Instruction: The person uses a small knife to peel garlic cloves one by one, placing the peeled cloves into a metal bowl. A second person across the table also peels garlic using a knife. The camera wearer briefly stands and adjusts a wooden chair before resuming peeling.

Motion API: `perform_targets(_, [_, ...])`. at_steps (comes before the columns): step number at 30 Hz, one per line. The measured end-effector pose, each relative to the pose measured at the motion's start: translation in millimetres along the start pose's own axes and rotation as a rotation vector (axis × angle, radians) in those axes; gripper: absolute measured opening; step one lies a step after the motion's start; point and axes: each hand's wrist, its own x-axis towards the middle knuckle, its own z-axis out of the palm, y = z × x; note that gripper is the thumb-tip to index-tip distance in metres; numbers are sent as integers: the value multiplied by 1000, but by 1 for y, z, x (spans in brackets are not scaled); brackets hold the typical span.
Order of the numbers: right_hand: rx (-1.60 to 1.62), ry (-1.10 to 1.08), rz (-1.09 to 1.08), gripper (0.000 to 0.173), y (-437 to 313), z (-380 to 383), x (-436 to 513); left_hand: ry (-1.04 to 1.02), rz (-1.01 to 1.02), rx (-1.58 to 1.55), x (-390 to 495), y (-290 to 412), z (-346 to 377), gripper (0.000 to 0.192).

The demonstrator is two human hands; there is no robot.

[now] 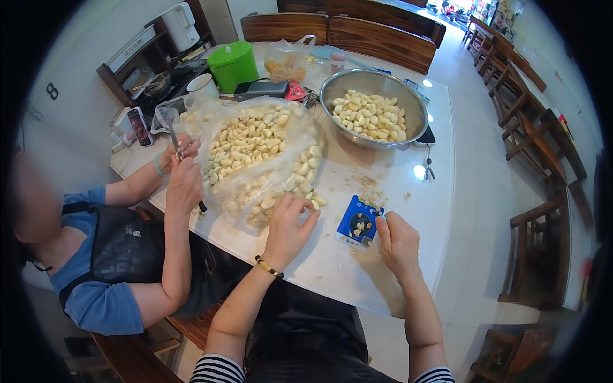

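My left hand (291, 230) is at the near right edge of a clear plastic bag (268, 184) full of peeled garlic cloves (251, 141). Its thumb and forefinger curve toward each other beside a loose clove (315, 204); whether they pinch anything is unclear. In my right hand (401, 242) is a small tool with a teal handle (381, 217), mostly covered by the fingers. Just left of that hand, a blue printed card or packet (346, 222) lies on the table with garlic scraps (358, 229) on it. A steel bowl (327, 112) behind holds more peeled cloves (368, 115).
To my left, a person's hands (186, 184) hold a knife (173, 136) above the white table (330, 273). Scraps (366, 185) litter its surface. A green container (232, 67), white cup (202, 86) and phone (425, 137) stand or lie farther back. Wooden chairs (536, 258) line the right.
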Motion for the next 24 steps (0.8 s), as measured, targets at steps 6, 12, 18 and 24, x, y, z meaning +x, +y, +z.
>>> perform_targets(6, [-6, -33, 20, 32, 0, 1, -1, -82, 176, 496, 12, 5, 9, 17])
perform_targets(12, [139, -142, -60, 31, -11, 4, -9, -79, 145, -36, -6, 29, 0, 22])
perform_targets(18, [223, -200, -139, 37, -16, 3, -12, -189, 178, -166, -15, 58, -5, 22])
perform_targets(24, [256, -196, -142, 37, -16, 2, -12, -143, 234, -254, -16, 60, -3, 26])
